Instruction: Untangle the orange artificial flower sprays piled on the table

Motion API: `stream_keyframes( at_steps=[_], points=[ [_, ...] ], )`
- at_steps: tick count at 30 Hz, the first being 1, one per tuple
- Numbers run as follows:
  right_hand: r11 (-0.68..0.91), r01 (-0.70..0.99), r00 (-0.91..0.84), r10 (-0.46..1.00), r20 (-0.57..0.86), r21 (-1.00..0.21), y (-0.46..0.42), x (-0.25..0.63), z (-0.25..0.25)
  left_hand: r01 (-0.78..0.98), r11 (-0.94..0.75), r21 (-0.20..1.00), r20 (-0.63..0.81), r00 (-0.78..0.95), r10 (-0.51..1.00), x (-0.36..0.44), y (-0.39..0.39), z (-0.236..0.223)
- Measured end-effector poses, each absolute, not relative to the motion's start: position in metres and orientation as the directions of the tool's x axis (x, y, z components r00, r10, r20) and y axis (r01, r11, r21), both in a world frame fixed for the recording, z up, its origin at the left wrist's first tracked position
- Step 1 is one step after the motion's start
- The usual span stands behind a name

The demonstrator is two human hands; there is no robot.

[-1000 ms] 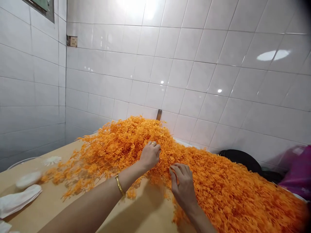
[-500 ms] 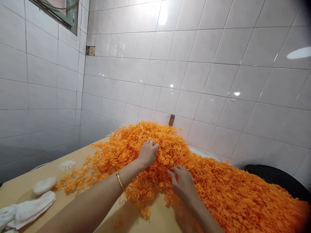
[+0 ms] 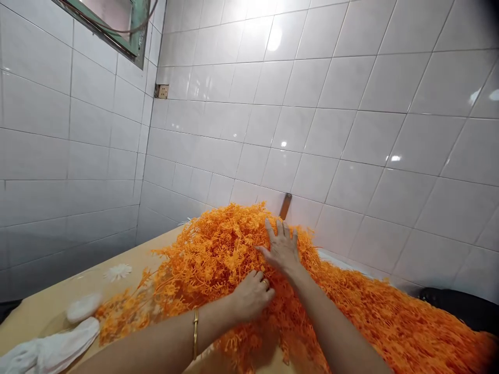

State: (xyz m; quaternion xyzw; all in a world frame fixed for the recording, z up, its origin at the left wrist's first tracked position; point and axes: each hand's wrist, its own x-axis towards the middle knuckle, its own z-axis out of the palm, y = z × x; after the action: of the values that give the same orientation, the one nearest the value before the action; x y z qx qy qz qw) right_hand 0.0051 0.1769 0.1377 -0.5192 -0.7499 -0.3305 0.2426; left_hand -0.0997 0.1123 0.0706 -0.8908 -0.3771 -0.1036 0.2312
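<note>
A large heap of orange artificial flower sprigs [image 3: 218, 249], with thin branching stems and small frilly heads, is piled on the tan tabletop. My left hand [image 3: 252, 296], wearing a ring and with a gold bangle [image 3: 195, 332] on the wrist, is closed at the near side of the heap, its fingers curled into the sprigs. Just beyond it and to the right, my right hand [image 3: 284, 249] lies on the upper part of the heap with fingers spread. Its palm faces down over the sprigs. The stem ends inside the heap are hidden.
At the left of the tabletop [image 3: 128, 259] are a white flower-shaped piece [image 3: 118, 272], a rounded white object [image 3: 83, 307] and a crumpled white cloth-like item [image 3: 58, 347]. A black rounded object [image 3: 463, 306] sits behind the heap at right. Tiled walls [image 3: 343, 130] rise behind.
My right hand has moved up and away onto the heap, its fingers now spread. My left hand has come down closer to me and to the right. The camera view has shifted slightly.
</note>
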Motion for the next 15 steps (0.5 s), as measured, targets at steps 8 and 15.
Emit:
stream_keyframes(
  at_steps=[8,15],
  points=[
    [0.165,0.931,-0.359,0.568,0.740,0.325,0.164,0.046,0.158,0.897,-0.403,0.180,0.725,0.156,0.671,-0.128,0.112,0.129],
    [0.273,0.962,-0.152,0.474,0.867,0.020,0.139,0.097,0.167,0.911,-0.056,0.408,0.434,-0.140,0.890,-0.164,0.148,0.122]
  ],
)
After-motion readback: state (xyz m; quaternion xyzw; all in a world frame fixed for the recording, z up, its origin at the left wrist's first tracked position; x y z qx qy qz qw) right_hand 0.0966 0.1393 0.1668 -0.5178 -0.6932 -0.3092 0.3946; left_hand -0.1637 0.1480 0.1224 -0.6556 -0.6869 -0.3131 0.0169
